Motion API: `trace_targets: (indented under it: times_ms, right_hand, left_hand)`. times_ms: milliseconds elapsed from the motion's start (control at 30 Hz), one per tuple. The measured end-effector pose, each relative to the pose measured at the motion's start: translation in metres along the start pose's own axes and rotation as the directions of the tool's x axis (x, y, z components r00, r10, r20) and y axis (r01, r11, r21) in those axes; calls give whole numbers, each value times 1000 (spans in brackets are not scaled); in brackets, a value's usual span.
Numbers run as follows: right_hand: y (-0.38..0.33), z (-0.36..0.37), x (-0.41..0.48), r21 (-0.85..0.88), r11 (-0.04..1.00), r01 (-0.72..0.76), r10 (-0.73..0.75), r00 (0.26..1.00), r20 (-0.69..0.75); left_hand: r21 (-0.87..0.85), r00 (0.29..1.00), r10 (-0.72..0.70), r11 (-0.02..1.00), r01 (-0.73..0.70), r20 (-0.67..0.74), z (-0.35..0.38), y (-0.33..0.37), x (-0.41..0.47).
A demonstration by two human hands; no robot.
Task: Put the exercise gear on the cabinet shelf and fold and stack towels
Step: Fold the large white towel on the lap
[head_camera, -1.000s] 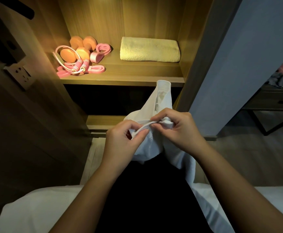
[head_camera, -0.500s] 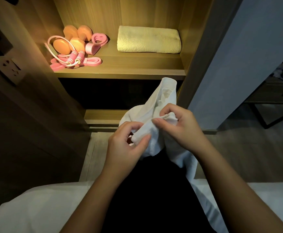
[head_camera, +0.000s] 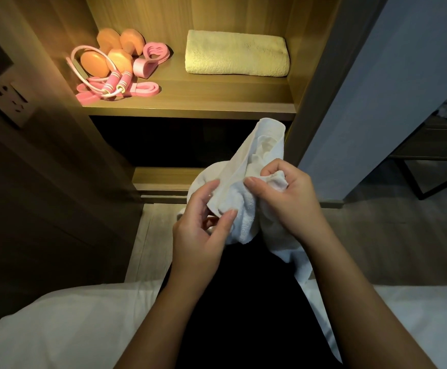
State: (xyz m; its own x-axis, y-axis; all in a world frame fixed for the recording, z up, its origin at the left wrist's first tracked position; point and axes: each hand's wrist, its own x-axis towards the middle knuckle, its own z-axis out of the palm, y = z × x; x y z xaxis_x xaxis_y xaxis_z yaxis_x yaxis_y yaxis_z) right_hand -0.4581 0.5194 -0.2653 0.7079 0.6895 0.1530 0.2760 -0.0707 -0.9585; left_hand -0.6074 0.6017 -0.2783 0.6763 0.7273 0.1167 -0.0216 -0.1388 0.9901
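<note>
The left hand (head_camera: 201,233) and right hand (head_camera: 283,203) have moved a bit apart. Each pinches the bunched white towel (head_camera: 243,166), mid-frame. It needs folding before joining the yellow towel (head_camera: 235,54), upper middle.

Upper frame: exercise gear (head_camera: 116,70) left, folded towel (head_camera: 237,57) right, on one shelf (head_camera: 217,102). Centre, below: loose towel (head_camera: 246,217) between left hand (head_camera: 198,235) and right hand (head_camera: 291,201).

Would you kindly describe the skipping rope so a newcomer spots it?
On the lit cabinet shelf, find the pink and orange gear at its left. The skipping rope lies in front: only it has two white-banded pink handles joined by thin cord.
</note>
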Motion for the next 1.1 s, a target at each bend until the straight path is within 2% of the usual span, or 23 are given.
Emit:
trace_targets:
  times_ms: [100,200,433,833,967,1100]
  right_hand:
    - [-1,0,-1,23,1000,17,-16,1000,-26]
    - [-2,4,-4,26,1000,5,-4,1000,-29]
    - [-3,10,-10,56,998,-36,40,997,-64]
    - [0,12,-15,93,991,-101,107,992,-65]
    - [2,8,-15,50,994,-100,101,995,-19]
    - [1,-7,-14,-122,992,25,-20,999,41]
  left_hand:
    - [-144,997,-51,989,43,-52,3,-1,-1]
    - [-148,992,-68,988,51,-107,12,-1,-6]
    - [113,988,38,993,-21,-152,30,-7,-9]
    - [252,979,94,967,-46,-180,35,-20,-5]
    - [301,973,121,952,-57,-198,28,-25,0]
    - [390,993,101,918,-68,-66,15,-24,10]
